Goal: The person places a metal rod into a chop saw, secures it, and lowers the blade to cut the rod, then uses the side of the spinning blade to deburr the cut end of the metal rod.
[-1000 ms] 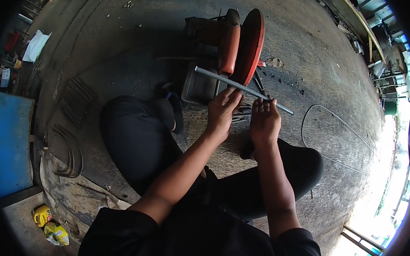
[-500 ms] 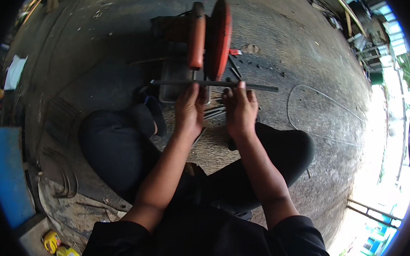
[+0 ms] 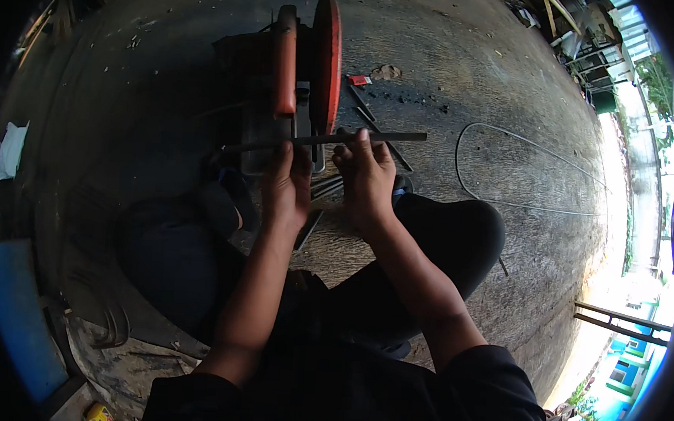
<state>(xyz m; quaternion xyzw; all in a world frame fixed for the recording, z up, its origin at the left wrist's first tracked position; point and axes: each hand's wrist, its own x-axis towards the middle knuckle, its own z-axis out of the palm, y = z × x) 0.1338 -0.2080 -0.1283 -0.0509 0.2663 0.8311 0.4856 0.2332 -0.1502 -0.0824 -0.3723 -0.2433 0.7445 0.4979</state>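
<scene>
A person sits on the ground, seen from above, both forearms reaching away toward a chop saw (image 3: 298, 79) with an orange disc guard, standing at the far middle of the view. A long dark metal bar (image 3: 321, 140) lies crosswise on the saw's base, running left to right under the raised disc. The left hand (image 3: 286, 183) has its fingers curled around the bar just left of the disc. The right hand (image 3: 365, 174) grips the bar just right of the disc, one fingertip pressing on top of it.

To do this well, the bar probably needs to sit flat and square against the saw's base, with both hands kept well to the sides of the disc's path.

More cut rods (image 3: 324, 187) lie on the ground between the hands and the knees. The floor is rough grey concrete (image 3: 473, 80), dusty and scratched. A thin wire (image 3: 508, 139) loops across it on the right. A blue board (image 3: 15, 316) lies at the near left. Bright daylight and greenery show at the far right edge.
</scene>
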